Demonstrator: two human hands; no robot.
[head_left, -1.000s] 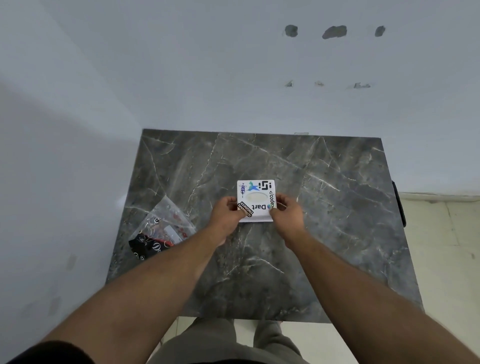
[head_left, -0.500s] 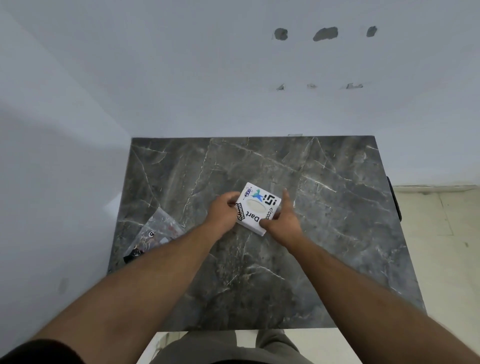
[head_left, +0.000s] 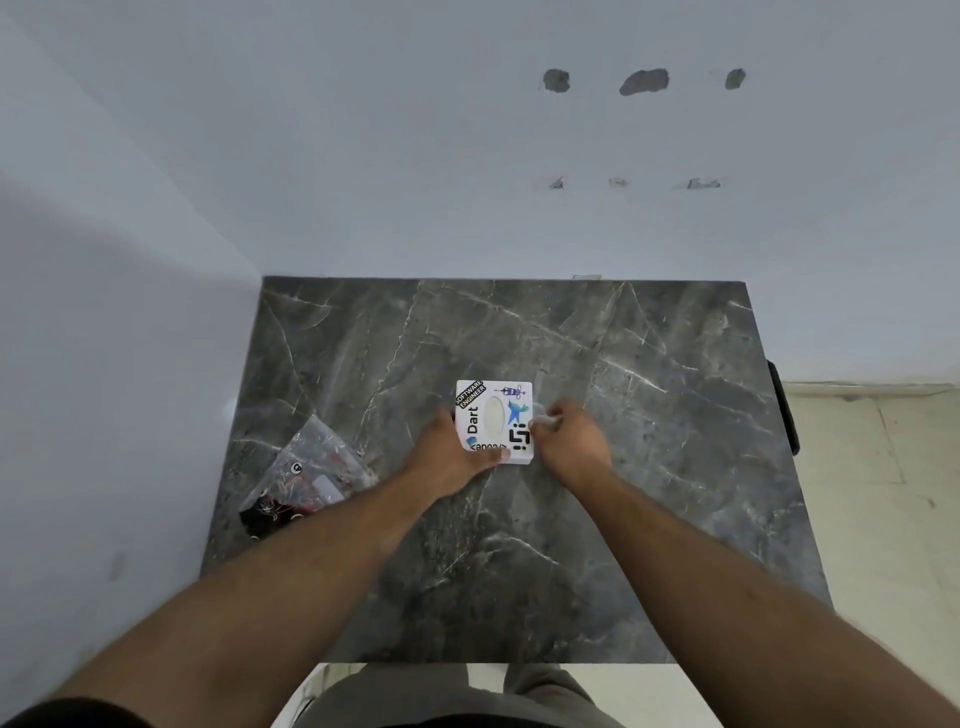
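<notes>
**Sticker box (head_left: 494, 421) turned between the hands**

Rotated since a second ago, it lies flat on the marble table (head_left: 649, 493). The left hand (head_left: 451, 453) holds its left and near edges, thumb across the front. The right hand (head_left: 571, 439) curls blurred fingers at its right edge; whether it grips is unclear.

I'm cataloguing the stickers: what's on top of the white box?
On the white box: a Dart sticker, a Software Engineer sticker, a blue bird, a black glyph, a pale oval. The thumb of the left hand covers part of the near sticker; the right hand holds the right edge.
</notes>
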